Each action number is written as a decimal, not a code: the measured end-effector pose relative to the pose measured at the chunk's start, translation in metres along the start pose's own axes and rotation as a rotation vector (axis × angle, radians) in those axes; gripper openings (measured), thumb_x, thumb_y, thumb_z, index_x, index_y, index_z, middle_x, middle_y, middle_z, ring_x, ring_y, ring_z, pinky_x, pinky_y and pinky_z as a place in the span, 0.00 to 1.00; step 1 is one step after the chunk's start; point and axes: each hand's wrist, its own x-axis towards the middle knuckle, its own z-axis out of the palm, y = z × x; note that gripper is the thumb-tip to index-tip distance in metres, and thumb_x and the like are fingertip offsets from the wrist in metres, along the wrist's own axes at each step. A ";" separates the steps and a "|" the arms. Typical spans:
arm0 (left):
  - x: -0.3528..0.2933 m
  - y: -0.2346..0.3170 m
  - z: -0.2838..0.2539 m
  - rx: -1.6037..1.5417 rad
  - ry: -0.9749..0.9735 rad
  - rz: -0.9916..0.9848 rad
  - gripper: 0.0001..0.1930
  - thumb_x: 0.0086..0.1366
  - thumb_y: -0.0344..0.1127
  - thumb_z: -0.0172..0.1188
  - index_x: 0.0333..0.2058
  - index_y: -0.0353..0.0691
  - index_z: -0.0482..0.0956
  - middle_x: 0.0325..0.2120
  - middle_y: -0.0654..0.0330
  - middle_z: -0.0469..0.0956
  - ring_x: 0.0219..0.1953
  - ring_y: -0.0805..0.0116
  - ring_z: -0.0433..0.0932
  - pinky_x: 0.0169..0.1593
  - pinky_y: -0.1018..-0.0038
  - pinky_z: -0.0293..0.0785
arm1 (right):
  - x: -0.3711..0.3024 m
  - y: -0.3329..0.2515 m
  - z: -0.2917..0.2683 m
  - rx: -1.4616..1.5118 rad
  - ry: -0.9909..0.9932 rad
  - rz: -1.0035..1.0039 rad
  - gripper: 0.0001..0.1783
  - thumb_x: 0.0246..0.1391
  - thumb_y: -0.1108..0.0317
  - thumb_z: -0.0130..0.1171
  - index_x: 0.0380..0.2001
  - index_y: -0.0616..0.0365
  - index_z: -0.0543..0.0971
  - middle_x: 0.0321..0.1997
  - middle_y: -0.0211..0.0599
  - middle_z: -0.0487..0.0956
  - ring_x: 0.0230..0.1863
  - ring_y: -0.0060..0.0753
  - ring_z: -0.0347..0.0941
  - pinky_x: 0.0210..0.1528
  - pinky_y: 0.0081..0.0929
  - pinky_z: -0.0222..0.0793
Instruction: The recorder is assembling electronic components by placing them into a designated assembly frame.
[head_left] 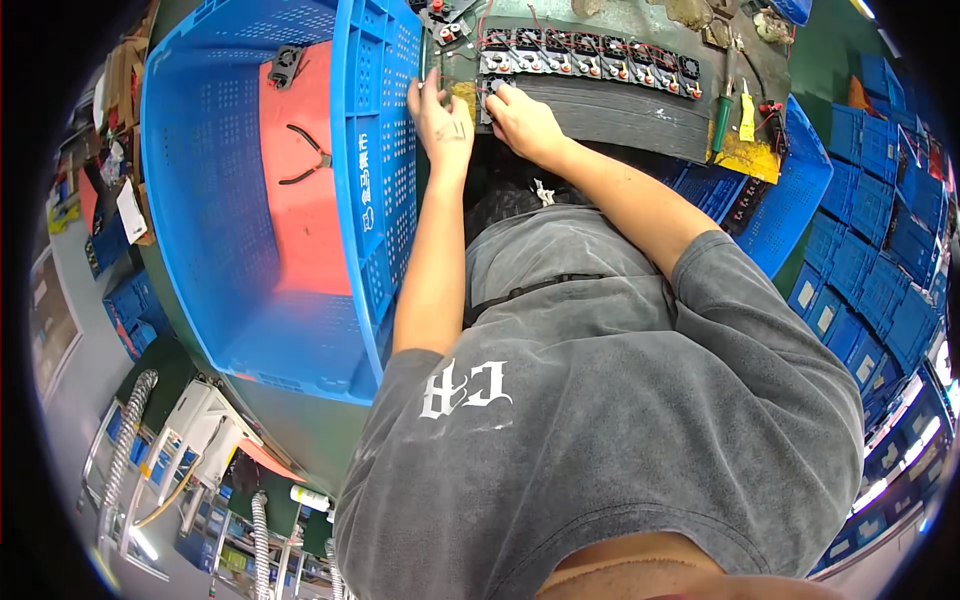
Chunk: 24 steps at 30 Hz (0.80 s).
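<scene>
Here, right hand (527, 122) at the left end of a grey ribbed slab (630, 118) on the counter (640, 22), with bent fingers against a black fan module (497, 88); no telling whether pinched or merely touched. Left hand (443, 128) just past the slab's left edge, with fingers half curled; no telling whether around anything. Along the slab's far edge, a row of similar modules (588, 60). Beside its right edge, a green-handled tool (721, 124).
</scene>
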 end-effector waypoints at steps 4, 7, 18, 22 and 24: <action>-0.040 0.019 -0.026 0.050 -0.035 0.047 0.28 0.66 0.26 0.60 0.65 0.33 0.69 0.66 0.40 0.62 0.50 0.57 0.81 0.52 0.69 0.83 | -0.003 0.010 0.003 0.032 -0.006 0.023 0.19 0.49 0.71 0.67 0.44 0.58 0.73 0.44 0.44 0.72 0.47 0.52 0.75 0.43 0.43 0.78; -0.072 0.037 -0.054 0.035 -0.199 -0.007 0.26 0.64 0.23 0.59 0.62 0.32 0.72 0.64 0.42 0.66 0.48 0.56 0.81 0.50 0.68 0.82 | -0.005 0.015 0.002 0.035 -0.001 0.024 0.17 0.49 0.71 0.65 0.43 0.59 0.74 0.44 0.42 0.73 0.46 0.47 0.77 0.41 0.40 0.80; -0.138 0.211 -0.242 -0.012 -0.532 0.140 0.12 0.69 0.23 0.57 0.48 0.30 0.83 0.40 0.45 0.86 0.41 0.55 0.86 0.46 0.66 0.82 | -0.069 0.064 -0.064 -0.010 0.029 0.032 0.15 0.55 0.65 0.67 0.44 0.51 0.77 0.42 0.36 0.76 0.42 0.46 0.79 0.39 0.41 0.78; -0.087 0.212 -0.319 0.013 -0.157 0.246 0.13 0.74 0.31 0.56 0.51 0.31 0.81 0.36 0.46 0.85 0.36 0.61 0.84 0.39 0.70 0.80 | -0.111 0.083 -0.080 -0.074 0.023 0.091 0.09 0.56 0.66 0.66 0.39 0.53 0.78 0.37 0.38 0.76 0.37 0.46 0.79 0.36 0.39 0.77; -0.046 0.204 -0.328 0.126 0.003 0.154 0.15 0.74 0.32 0.57 0.55 0.30 0.79 0.40 0.49 0.84 0.39 0.64 0.83 0.41 0.71 0.79 | -0.129 0.087 -0.081 -0.081 0.018 0.100 0.08 0.58 0.66 0.65 0.38 0.54 0.78 0.37 0.39 0.76 0.37 0.46 0.79 0.36 0.40 0.77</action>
